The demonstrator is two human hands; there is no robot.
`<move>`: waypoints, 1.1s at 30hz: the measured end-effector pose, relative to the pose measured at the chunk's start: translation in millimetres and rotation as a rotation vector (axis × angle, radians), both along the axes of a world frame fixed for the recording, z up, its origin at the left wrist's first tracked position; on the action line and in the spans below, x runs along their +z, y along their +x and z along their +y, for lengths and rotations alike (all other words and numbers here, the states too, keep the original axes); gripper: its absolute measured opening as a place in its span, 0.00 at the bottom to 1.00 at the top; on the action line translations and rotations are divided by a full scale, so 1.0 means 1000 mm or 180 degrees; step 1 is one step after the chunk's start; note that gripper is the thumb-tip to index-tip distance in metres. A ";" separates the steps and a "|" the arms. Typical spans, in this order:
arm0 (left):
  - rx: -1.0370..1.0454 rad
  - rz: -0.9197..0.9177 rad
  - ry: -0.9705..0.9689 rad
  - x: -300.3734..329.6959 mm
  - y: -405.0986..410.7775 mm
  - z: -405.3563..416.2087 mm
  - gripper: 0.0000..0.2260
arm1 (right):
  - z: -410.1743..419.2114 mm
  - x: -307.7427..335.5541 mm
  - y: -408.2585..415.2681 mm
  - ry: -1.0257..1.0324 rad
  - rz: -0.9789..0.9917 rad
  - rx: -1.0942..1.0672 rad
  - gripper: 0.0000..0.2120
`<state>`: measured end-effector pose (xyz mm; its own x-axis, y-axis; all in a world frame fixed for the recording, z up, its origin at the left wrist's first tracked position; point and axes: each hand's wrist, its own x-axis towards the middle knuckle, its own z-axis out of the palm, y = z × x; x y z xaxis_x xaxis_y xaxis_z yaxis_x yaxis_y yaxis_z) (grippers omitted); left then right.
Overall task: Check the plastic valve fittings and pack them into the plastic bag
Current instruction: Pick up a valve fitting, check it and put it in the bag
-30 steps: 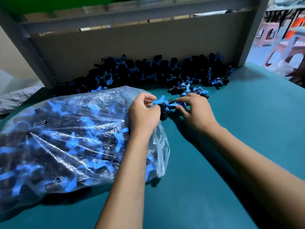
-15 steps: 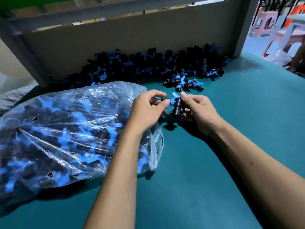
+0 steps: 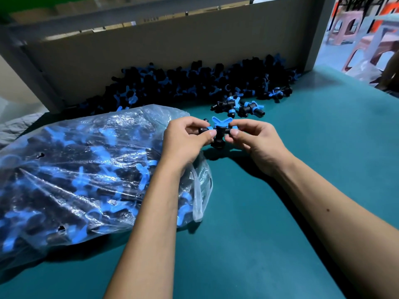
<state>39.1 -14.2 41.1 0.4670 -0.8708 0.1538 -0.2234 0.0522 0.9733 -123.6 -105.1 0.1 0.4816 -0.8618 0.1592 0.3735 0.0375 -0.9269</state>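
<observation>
Both hands up over the green table point(image 3: 269, 223), sharing one valve fitting point(image 3: 219, 132). Left hand point(image 3: 185, 141) pinching the left blue collar between thumb and curled fingers, right hand point(image 3: 254, 143) pinching the right blue collar the same way. Fitting held level, off the table, blue butterfly handle on top and black stub pointing down. Sitting right at the edge of the plastic bag point(image 3: 86, 175), just beside its open mouth.

Bag lying on its side at the left, stuffed with black and blue fittings, a few small holes in the film, loose flap drooping onto the table under the left wrist.

Two loose fittings point(image 3: 237, 106) on the table just behind the hands. Big heap of the same parts point(image 3: 194, 83) piled along the cardboard wall point(image 3: 151, 46) at the back. Plastic stools point(image 3: 354, 29) blurry in the far right corner.
</observation>
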 end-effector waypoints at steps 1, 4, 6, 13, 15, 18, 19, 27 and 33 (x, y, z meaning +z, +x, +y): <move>-0.0059 -0.0023 0.0002 0.000 0.000 0.001 0.07 | 0.001 0.000 0.001 -0.0148 0.0125 -0.0009 0.08; -0.0153 -0.0093 0.0005 0.001 0.001 0.002 0.07 | 0.004 0.003 0.002 -0.0322 0.0293 -0.0127 0.11; -0.0204 -0.0061 0.0005 0.002 0.002 0.002 0.05 | 0.004 0.004 0.001 -0.0253 0.0252 -0.0152 0.13; 0.0087 0.0237 -0.0181 0.006 0.004 0.002 0.04 | 0.001 0.003 0.001 0.0279 -0.0114 -0.0567 0.05; 0.0164 0.0270 -0.0229 0.006 0.005 0.002 0.05 | 0.000 0.002 0.000 0.0347 -0.0156 -0.0621 0.05; 0.0140 0.0183 -0.0224 0.004 0.004 0.001 0.04 | 0.002 0.002 0.002 0.0136 0.0025 -0.0605 0.06; 0.0053 0.0098 -0.0183 0.003 0.003 0.001 0.05 | 0.003 0.002 0.003 -0.0025 0.0146 -0.0554 0.07; -0.0099 -0.0563 0.0145 -0.004 0.005 -0.002 0.10 | 0.008 0.002 0.006 -0.0513 0.0433 -0.0407 0.09; 0.0148 -0.0060 -0.0080 0.001 0.004 -0.001 0.05 | 0.000 0.001 0.002 0.0198 -0.0129 -0.0892 0.14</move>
<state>42.7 -15.4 42.0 0.5037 -0.8440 0.1846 -0.2444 0.0657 0.9674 -121.7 -105.4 1.3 0.2177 -0.9691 0.1162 0.4140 -0.0161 -0.9101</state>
